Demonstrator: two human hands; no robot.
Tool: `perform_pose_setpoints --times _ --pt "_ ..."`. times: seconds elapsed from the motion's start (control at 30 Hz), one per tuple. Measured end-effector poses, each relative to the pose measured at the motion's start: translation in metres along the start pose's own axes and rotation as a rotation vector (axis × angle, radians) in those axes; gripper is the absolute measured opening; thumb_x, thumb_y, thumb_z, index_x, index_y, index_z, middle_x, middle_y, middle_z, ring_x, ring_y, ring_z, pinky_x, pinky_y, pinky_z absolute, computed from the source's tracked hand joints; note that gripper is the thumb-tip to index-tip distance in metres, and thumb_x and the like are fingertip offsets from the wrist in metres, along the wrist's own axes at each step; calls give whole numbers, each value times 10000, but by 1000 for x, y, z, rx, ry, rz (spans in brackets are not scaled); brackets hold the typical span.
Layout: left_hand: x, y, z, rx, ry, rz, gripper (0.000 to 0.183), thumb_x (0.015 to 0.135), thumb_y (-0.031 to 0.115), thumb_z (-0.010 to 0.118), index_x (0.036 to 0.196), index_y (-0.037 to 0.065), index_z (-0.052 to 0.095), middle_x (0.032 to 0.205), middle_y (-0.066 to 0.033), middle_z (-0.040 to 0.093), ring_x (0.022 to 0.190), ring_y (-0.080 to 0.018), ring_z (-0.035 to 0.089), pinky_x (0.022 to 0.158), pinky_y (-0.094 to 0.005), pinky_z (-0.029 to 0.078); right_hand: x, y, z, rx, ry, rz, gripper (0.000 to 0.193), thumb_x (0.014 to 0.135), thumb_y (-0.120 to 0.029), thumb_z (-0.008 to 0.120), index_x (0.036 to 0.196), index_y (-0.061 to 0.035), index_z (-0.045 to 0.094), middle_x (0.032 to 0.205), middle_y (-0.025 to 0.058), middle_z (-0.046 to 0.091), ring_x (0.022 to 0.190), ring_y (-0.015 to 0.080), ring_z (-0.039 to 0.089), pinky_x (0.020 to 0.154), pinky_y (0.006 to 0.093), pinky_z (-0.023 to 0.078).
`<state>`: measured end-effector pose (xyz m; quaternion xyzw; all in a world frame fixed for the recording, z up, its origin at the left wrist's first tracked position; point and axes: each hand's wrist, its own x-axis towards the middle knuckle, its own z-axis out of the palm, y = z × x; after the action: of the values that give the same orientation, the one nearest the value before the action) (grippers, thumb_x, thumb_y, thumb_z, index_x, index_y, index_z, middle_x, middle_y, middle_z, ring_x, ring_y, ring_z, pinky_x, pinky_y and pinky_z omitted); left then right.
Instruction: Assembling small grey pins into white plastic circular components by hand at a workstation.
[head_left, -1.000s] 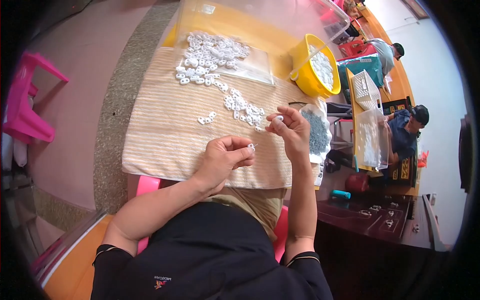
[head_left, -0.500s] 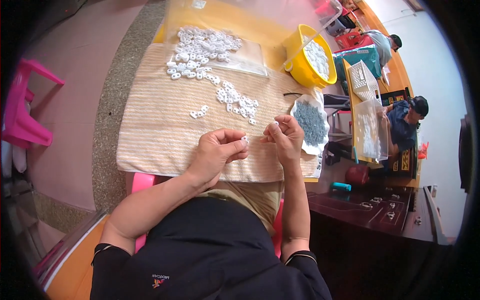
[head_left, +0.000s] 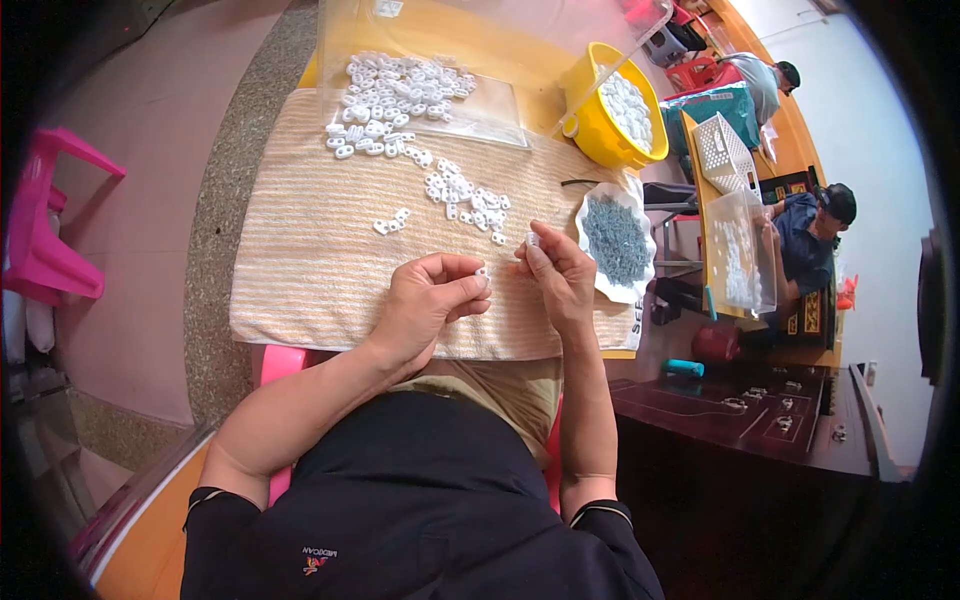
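My left hand (head_left: 430, 305) is closed in a pinch above the striped towel, thumb and forefinger gripping a small white two-hole plastic piece (head_left: 483, 273). To its right, my right hand (head_left: 562, 280) pinches a small whitish piece (head_left: 532, 240), partly covered by the fingers, so its exact kind is unclear. The hands are apart. Just beyond them lies a loose cluster of white two-hole pieces (head_left: 465, 198), with a few more pieces (head_left: 392, 222) to the left. Beside my right hand, a white wavy-rimmed dish (head_left: 649, 262) holds many tiny grey-blue parts (head_left: 615, 240).
A large heap of white pieces (head_left: 400, 95) lies at the far left by a clear plastic bin (head_left: 480, 30). The yellow bucket (head_left: 590, 135) of white pieces stands far right. The towel (head_left: 290, 270) covers the table. Two people sit at other tables on the right.
My right hand has moved slightly left and farther away, its fingertips turning and showing more of the whitish piece. My left hand keeps its pinch almost in place.
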<state>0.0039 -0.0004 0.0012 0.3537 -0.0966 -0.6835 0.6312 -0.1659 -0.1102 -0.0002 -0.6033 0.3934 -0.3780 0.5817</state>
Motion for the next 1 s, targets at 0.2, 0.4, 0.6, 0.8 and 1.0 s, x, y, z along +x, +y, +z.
perform_pose_setpoints --times 0.2,0.4,0.6,0.8,1.0 --pt "0 0 0 7 9 -6 156 867 34 665 1007 -23 625 878 -70 654 769 -132 645 743 -258 561 0 1 -1 -44 31 23 216 927 -17 594 1128 60 606 882 90 671 765 118 639 691 238 548" --pt "0 0 0 8 12 -4 159 869 33 661 1012 -29 625 882 -71 653 775 -129 645 741 -256 563 1 4 -3 -114 52 -27 187 918 -13 607 1087 61 634 870 83 674 753 107 632 677 229 541" --pt "2 -2 -2 8 12 0 142 872 26 651 1007 -4 620 868 -72 654 757 -136 654 720 -262 576 -1 -2 -4 -441 68 -121 183 911 -29 621 1079 38 646 845 48 665 754 77 605 650 220 499" --pt "1 0 0 6 14 -7 145 872 21 648 1011 -6 618 878 -72 652 770 -137 652 729 -267 575 0 -11 -10 -722 -30 -369 159 874 2 618 1028 -9 656 804 79 633 683 141 608 615 275 470" --pt "1 1 0 33 18 -10 155 874 25 646 1022 -13 617 890 -78 650 785 -139 650 737 -266 571 -4 -33 -8 -1059 -144 -373 156 838 -21 616 987 -2 659 887 141 630 750 306 630 668 350 488"
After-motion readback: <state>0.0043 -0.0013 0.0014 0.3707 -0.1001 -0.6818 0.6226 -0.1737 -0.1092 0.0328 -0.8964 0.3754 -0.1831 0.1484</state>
